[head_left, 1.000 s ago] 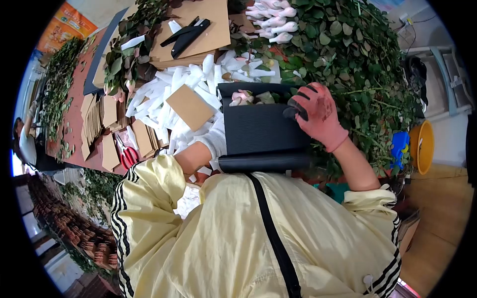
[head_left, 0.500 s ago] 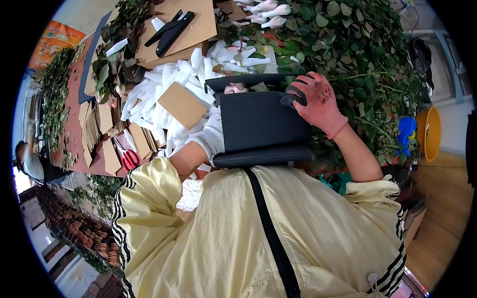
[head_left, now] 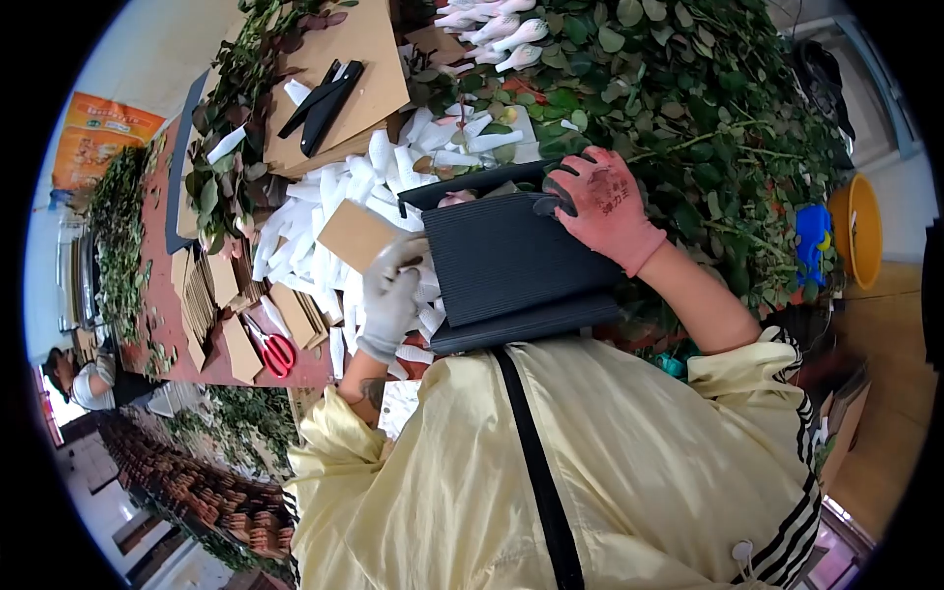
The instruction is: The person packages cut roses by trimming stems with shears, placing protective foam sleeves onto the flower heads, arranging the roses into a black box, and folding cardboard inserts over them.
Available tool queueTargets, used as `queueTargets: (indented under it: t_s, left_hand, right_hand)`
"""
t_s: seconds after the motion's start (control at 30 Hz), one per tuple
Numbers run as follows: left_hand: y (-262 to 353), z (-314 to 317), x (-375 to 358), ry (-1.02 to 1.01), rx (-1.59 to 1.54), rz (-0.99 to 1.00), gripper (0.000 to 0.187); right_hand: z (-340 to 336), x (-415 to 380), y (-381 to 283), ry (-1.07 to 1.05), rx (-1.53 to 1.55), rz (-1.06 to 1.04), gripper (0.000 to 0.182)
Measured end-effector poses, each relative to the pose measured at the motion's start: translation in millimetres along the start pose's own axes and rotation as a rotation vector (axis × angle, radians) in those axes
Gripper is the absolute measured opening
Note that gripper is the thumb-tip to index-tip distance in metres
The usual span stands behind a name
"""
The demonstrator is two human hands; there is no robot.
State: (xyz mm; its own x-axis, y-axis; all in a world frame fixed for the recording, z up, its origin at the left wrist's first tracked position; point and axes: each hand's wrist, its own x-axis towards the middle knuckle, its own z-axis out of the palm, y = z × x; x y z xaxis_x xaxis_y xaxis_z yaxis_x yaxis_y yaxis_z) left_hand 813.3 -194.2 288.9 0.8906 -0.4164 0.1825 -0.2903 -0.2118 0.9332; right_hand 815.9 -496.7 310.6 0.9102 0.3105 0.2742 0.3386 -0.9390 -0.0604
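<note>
Leafy stems (head_left: 708, 147) bank the red surface (head_left: 159, 261), with the black corrugated sheet (head_left: 521, 256) at its near edge. The right hand's (head_left: 598, 208) fingers pinch the sheet's far-right corner, presumably to hold its fold; the left hand's (head_left: 391, 303) blurred fingers curl beside it, grip unclear.

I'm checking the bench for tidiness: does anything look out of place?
One brown card lies aslant on the heap of white sleeves, apart from the stacked cards. Loose leaves also litter the red tabletop.
</note>
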Motion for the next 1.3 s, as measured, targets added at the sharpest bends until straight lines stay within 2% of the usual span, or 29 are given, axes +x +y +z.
queueTargets:
  t_s: [0.03, 0.07, 0.13, 0.17, 0.2, 0.27, 0.3, 0.33, 0.4, 0.47, 0.53, 0.67, 0.73, 0.87, 1.0, 1.1, 1.17, 1.3]
  left_hand:
    - [1, -1, -3, 0.127, -0.390, -0.398, 0.022]
    - [1, 0, -2, 0.129, -0.390, -0.400, 0.022]
    - [17, 5, 10, 0.085, -0.153, -0.472, 0.027]
    - [7, 6, 14, 0.002, -0.001, -0.393, 0.033]
    - [3, 9, 18, 0.010, -0.001, -0.392, 0.033]
    - [1, 26, 27, 0.143, -0.290, -0.374, 0.034]
    - [3, 36, 31, 0.263, -0.325, -0.331, 0.038]
    - [-9, 36, 29, 0.257, -0.323, -0.326, 0.038]
    - [-38, 36, 20, 0.291, -0.114, -0.388, 0.041]
    - [-37, 38, 20, 0.324, -0.165, -0.403, 0.044]
    - [-43, 39, 19, 0.347, -0.186, -0.413, 0.043]
    - [-19, 38, 27, 0.373, -0.235, -0.364, 0.042]
    - [-13, 35, 26, 0.327, -0.017, -0.363, 0.040]
    - [-36, 35, 22, 0.364, -0.110, -0.337, 0.042]
    - [-26, 37, 29, 0.379, -0.054, -0.343, 0.043]
    - [-28, 36, 32, 0.365, -0.129, -0.424, 0.042]
    - [-30, 38, 32, 0.397, -0.118, -0.439, 0.041]
    - [-43, 33, 35, 0.356, -0.079, -0.441, 0.039]
  right_hand:
    - [-1, 0, -2, -0.027, -0.013, 0.009, 0.044]
    - [0, 1, -2, -0.029, -0.012, 0.008, 0.044]
    - [5, 2, -1, -0.017, -0.016, 0.000, 0.046]
    - [9, 0, -1, -0.019, -0.014, -0.010, 0.046]
    - [13, -2, 2, 0.028, -0.011, -0.025, 0.048]
    - [13, -2, 2, 0.083, -0.013, -0.035, 0.049]
    - [11, -3, 1, 0.070, -0.037, -0.018, 0.051]
    - [3, -2, -5, 0.056, -0.061, -0.001, 0.053]
    - [-41, -5, -28, -0.064, -0.220, 0.050, 0.054]
    - [-74, -8, -46, -0.291, -0.209, -0.164, 0.053]
    - [-76, -7, -55, -0.497, 0.018, -0.468, 0.052]
    - [-35, -21, -54, -0.508, 0.040, -0.449, 0.054]
    - [-32, -14, -53, -0.486, -0.011, -0.444, 0.058]
    - [-22, -12, -52, -0.532, 0.016, -0.455, 0.065]
    - [-34, -5, -56, -0.590, -0.002, -0.443, 0.067]
    - [-24, -5, -55, -0.562, -0.040, -0.437, 0.071]
    - [-19, -1, -60, -0.693, -0.130, -0.390, 0.079]
    - [-17, 2, -63, -0.761, -0.120, -0.359, 0.082]
